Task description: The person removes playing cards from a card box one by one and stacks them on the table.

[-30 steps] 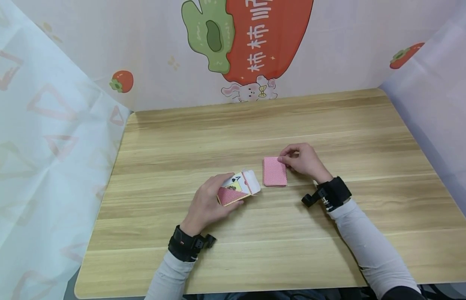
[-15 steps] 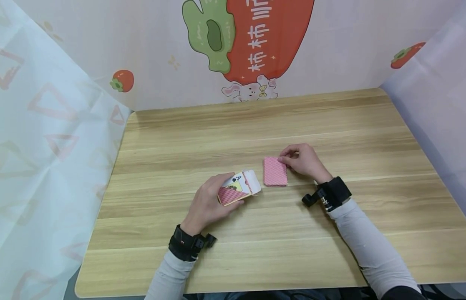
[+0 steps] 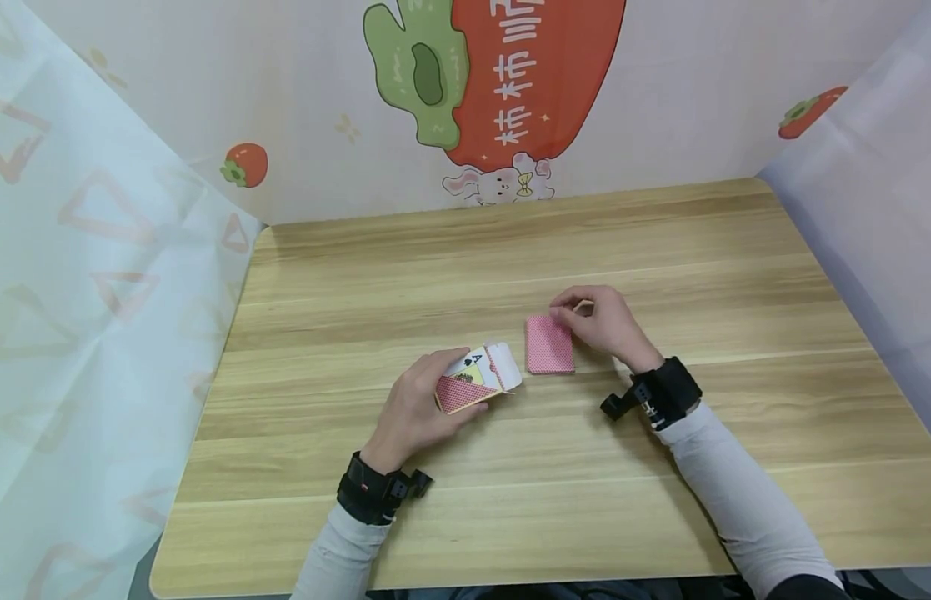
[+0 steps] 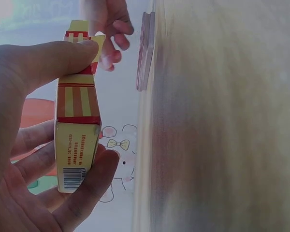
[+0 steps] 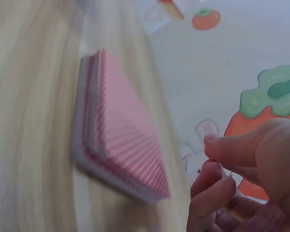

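Note:
My left hand (image 3: 414,406) grips a playing-card box (image 3: 465,390) between thumb and fingers, held above the table. The box has a red pattern, an ace of spades on its face and a raised white flap at its right end. In the left wrist view, the box's end (image 4: 77,154) carries a barcode. A squared stack of playing cards (image 3: 549,350) lies to the right, its red patterned backs up. Over the stack's far right corner hovers my right hand (image 3: 606,323), fingers loosely curled, thumb close to the index finger; the right wrist view shows it apart from the cards (image 5: 130,145).
A wood-grain table (image 3: 585,492) carries the cards. White cloth printed with a persimmon and a rabbit (image 3: 503,185) rises behind its far edge, and more cloth hangs at the left (image 3: 97,333) and right. Each wrist wears a black camera strap (image 3: 669,392).
My right hand has shifted slightly left over the corner of the card stack. The left hand, the box and the stack stay in place.

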`<action>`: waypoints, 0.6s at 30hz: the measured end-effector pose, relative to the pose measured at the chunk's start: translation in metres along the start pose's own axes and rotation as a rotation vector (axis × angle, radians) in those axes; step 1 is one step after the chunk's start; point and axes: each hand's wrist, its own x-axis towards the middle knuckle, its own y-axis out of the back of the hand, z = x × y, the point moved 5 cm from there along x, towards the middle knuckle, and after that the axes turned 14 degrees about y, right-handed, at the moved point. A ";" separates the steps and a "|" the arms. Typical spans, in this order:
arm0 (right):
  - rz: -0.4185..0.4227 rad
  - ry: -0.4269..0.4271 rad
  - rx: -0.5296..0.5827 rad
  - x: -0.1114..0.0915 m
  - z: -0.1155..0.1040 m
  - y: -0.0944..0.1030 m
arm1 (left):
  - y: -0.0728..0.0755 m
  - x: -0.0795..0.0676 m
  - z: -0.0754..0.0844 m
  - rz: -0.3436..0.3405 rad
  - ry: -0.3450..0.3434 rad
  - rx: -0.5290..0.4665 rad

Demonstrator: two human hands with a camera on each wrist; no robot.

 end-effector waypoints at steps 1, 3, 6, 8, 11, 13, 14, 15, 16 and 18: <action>0.006 0.000 0.017 0.000 -0.003 0.000 | 0.000 0.000 0.000 0.000 -0.001 0.000; 0.013 -0.004 0.053 -0.001 -0.010 0.000 | 0.000 0.000 0.000 0.000 -0.005 -0.004; 0.012 0.013 0.099 -0.002 -0.022 -0.002 | 0.000 -0.001 0.001 -0.002 -0.011 -0.012; -0.003 0.048 0.122 -0.002 -0.031 -0.005 | 0.000 -0.001 0.001 -0.004 -0.015 -0.013; -0.046 0.099 0.156 -0.003 -0.045 -0.012 | 0.000 -0.001 0.001 -0.011 -0.022 -0.016; -0.092 0.113 0.206 -0.005 -0.053 -0.019 | 0.000 -0.001 0.002 -0.019 -0.034 -0.018; -0.120 0.112 0.236 -0.006 -0.057 -0.023 | 0.000 -0.001 0.002 -0.024 -0.040 -0.021; -0.147 0.109 0.263 -0.008 -0.061 -0.027 | 0.000 -0.001 0.002 -0.029 -0.047 -0.026; -0.172 0.104 0.286 -0.009 -0.064 -0.031 | 0.000 -0.001 0.003 -0.035 -0.054 -0.028; -0.210 0.105 0.331 -0.012 -0.069 -0.038 | -0.001 -0.001 0.003 -0.043 -0.067 -0.031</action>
